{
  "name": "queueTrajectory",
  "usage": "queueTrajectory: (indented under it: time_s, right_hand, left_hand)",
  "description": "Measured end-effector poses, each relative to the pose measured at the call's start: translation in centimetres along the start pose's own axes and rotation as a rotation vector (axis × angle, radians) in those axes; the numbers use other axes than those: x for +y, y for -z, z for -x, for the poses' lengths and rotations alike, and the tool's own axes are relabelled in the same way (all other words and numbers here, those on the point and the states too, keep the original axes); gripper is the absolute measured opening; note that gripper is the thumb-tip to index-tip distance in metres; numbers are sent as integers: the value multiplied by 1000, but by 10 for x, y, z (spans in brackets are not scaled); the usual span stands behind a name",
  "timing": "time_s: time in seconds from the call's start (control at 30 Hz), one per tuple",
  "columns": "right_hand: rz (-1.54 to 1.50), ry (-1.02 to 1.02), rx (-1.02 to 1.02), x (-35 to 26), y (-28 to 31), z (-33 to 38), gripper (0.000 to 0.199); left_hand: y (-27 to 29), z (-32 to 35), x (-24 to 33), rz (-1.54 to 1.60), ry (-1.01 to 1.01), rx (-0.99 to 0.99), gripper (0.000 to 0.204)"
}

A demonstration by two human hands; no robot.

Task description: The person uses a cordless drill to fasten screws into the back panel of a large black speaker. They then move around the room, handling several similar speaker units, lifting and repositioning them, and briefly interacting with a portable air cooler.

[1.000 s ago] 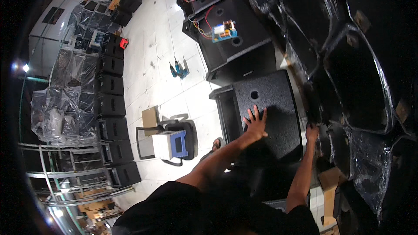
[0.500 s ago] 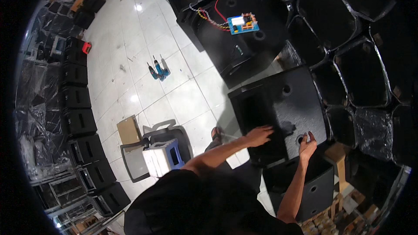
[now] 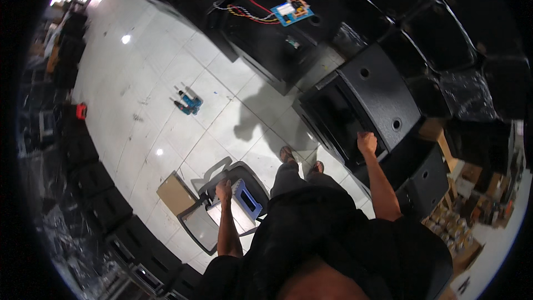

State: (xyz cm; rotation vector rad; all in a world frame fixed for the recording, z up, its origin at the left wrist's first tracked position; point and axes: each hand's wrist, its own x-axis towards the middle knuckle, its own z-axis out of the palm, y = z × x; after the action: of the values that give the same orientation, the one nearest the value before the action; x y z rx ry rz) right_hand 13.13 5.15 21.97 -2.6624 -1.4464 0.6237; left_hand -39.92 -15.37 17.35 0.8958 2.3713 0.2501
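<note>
A black speaker cabinet (image 3: 383,97) with a dark rectangular opening and two round holes lies to the right. My right hand (image 3: 367,142) is curled closed over the edge between its opening and its textured panel. Whether it grips that edge or hangs above it, I cannot tell. On the left, my closed left hand (image 3: 224,190) is over a black chair (image 3: 252,175) with a mesh back. Beside that hand, a blue and white plastic stool (image 3: 247,200) rests on the chair. Anything inside either fist is hidden.
Two teal power drills (image 3: 187,101) rest on the white tiled floor (image 3: 133,72). A blue circuit board (image 3: 292,11) with coloured wires sits on another black cabinet. Cardboard (image 3: 176,193) lies by the chair. More cabinets (image 3: 147,239) line the left; wrapped black ones (image 3: 422,39) are stacked at right.
My left hand has left the cabinet and swung left to the chair. My right hand has moved off the hole toward the opening and closed. The view has turned, and both my feet now show.
</note>
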Motion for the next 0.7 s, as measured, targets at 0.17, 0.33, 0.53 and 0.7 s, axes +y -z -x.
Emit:
queueTrajectory:
  time_s: [0.17, 0.33, 0.53, 0.7]
  right_hand:
    - [7, -501, -54, 62, -14, 67, 39]
    - [71, -338, -280, 184, -62, 121, 46]
    - [-113, -657, -115, 274, -58, 246, 45]
    - [-153, -907, 30, 370, -64, 316, 42]
  left_hand:
    - [-50, -12, 8, 70, -156, -202, 31]
    - [-167, -36, 69, 226, -291, -578, 36]
    - [-167, 30, 229, -35, -766, -879, 31]
    - [-227, 135, 273, -8, -710, -1291, 31]
